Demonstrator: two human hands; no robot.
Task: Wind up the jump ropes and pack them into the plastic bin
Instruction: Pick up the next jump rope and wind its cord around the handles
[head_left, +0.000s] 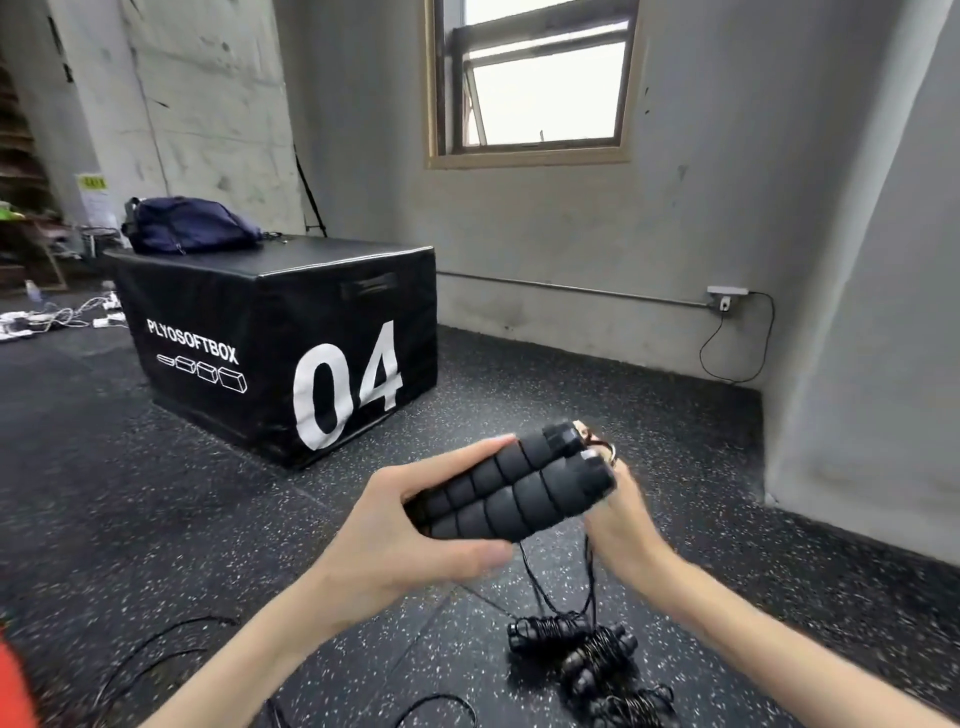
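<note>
Head view: left hand (410, 525) grips the two foam handles (511, 486) of a jump rope side by side, thumb under, fingers (488, 449) curled over the top. Right hand (626, 519) is at the cap end w/ the cord (589, 571); it's motion-blurred, so prob. pinching the cord near the caps, but I can't tell for sure. Cord hangs slack from the handles down to the floor.

Wound ropes (592, 660) already lie bundled on the floor, just below the hands. Loose cord (161, 649) trails at lower left. Plastic bin isn't in view.

Risks from here:
- Handles aren't tied yet; if the left grip relaxes they'll splay and the first wraps go loose.
- Hanging cord drops right onto the finished bundles, so pulling it up could snag one and drag it or undo a coil.
- Slack wraps on ribbed foam likely slide toward the caps and fall off once packed.
- Loose cord on the floor may knot w/ the working rope if it gets swept along.

Black plyo box (280, 332) w/ a bag (189, 226) on top stands well apart, no hazard.
</note>
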